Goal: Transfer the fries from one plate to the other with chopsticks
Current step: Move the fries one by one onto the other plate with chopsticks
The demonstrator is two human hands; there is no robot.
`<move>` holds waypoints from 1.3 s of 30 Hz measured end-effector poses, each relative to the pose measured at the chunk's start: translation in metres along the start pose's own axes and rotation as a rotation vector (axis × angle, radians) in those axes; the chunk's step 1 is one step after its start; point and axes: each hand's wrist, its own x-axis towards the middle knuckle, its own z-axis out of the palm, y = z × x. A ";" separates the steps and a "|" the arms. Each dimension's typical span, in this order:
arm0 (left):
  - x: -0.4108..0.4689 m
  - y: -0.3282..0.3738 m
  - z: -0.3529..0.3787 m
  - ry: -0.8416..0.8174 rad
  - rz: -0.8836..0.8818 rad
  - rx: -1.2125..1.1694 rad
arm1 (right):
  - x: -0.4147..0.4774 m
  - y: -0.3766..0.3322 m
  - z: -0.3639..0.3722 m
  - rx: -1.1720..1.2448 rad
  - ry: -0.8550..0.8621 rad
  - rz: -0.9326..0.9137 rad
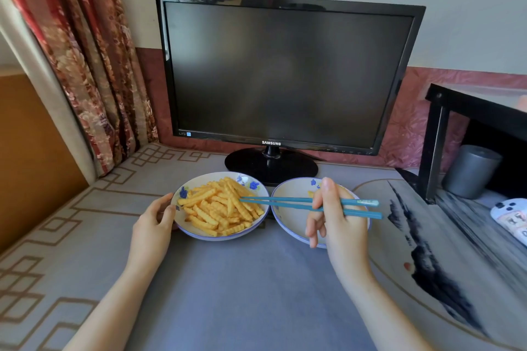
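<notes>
A heap of yellow crinkle-cut fries [219, 208] fills the left plate [199, 232], white with blue flowers. Beside it on the right lies a second plate [288, 222] of the same kind, bare where it shows; my hand hides part of it. My right hand [336, 216] hovers over that plate and holds a pair of blue chopsticks [285, 202], tips slightly apart and resting on the right side of the fries. My left hand [155, 221] grips the left rim of the full plate.
A black monitor [282, 74] on a round stand [271, 165] stands right behind the plates. A black shelf [467, 122] with a grey cylinder [470, 171] under it is at the right, with a white controller [510, 214] nearby. A curtain [85, 60] hangs at the left.
</notes>
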 end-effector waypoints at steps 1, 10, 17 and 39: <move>0.000 0.000 0.000 -0.001 0.000 -0.002 | 0.001 0.000 -0.002 0.004 0.000 0.007; 0.001 -0.002 -0.001 -0.011 -0.001 -0.011 | 0.024 -0.004 -0.041 -0.026 0.187 0.007; 0.001 -0.002 -0.002 -0.012 0.000 -0.002 | 0.036 -0.001 -0.068 -0.152 0.271 -0.031; 0.001 -0.002 0.000 0.000 -0.003 -0.001 | 0.038 -0.004 -0.084 -0.343 0.127 0.011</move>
